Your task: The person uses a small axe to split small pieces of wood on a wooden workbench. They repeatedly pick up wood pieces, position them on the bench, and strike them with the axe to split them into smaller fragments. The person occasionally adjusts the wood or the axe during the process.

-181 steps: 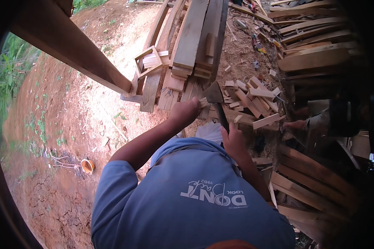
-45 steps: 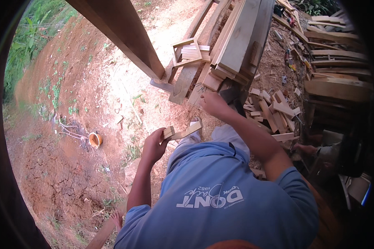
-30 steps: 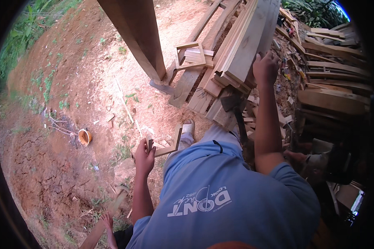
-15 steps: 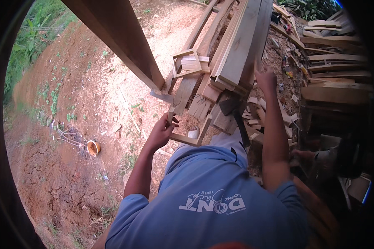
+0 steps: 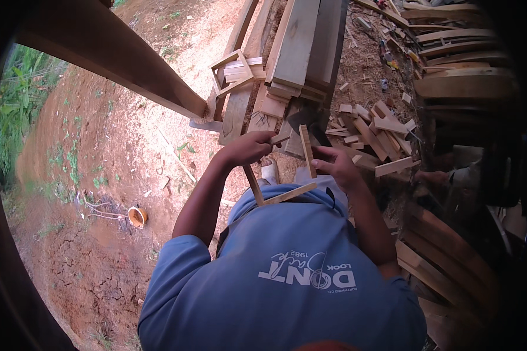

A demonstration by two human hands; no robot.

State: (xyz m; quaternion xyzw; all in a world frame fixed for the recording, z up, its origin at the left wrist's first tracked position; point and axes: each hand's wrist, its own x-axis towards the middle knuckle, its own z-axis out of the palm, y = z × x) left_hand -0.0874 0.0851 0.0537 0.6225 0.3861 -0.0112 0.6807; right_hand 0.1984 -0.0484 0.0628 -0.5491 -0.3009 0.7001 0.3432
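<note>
Both hands show in the head view, just short of the near end of the boards [image 5: 293, 52]. The left hand [image 5: 253, 147] pinches a three-sided frame [image 5: 253, 184]; the right hand [image 5: 338, 165] grips a slat [image 5: 307, 146] between thumb and fingers. Since half a second ago, the right hand has come back from the boards' right side, so the slat now stands by the frame's open side; whether they touch, I cannot tell. A hatchet [image 5: 318, 133] rests by the boards' near end, blocks [image 5: 380, 131] crowd their right, and dirt [image 5: 123, 146] spreads to their left.
</note>
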